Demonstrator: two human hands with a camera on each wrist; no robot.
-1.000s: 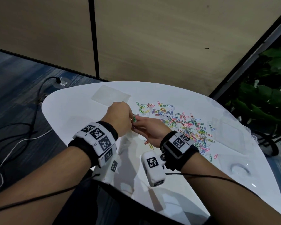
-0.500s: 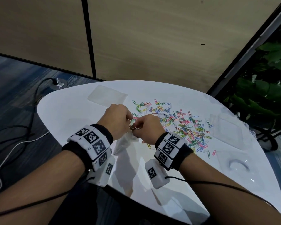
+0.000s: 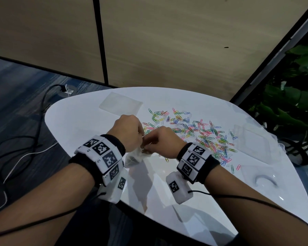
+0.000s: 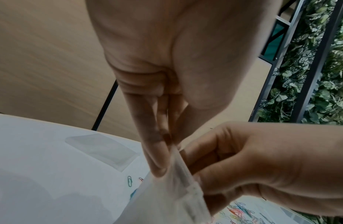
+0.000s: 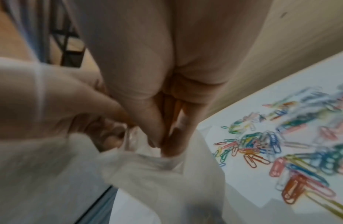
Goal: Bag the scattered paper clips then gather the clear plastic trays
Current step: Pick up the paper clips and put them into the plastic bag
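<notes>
A small clear plastic bag (image 3: 134,158) hangs above the white table (image 3: 89,121) between my two hands. My left hand (image 3: 127,133) pinches the bag's top edge; its fingertips (image 4: 157,165) press the rim in the left wrist view. My right hand (image 3: 161,142) is at the bag's mouth, its thumb and fingers (image 5: 167,145) pinched together on the rim of the bag (image 5: 147,174). Coloured paper clips (image 3: 196,133) lie scattered beyond and to the right of the hands, and also show as paper clips (image 5: 281,151). Clear plastic trays (image 3: 252,142) sit at the right edge.
A flat clear bag (image 3: 120,103) lies at the table's far left. Another clear tray (image 3: 261,176) sits near the right front edge. Cables (image 3: 25,144) run over the carpet on the left. A wooden wall stands behind, and plants (image 3: 292,96) grow at the right.
My right hand has turned and closed in on the bag's mouth next to my left hand. The bag now hangs lower between the hands.
</notes>
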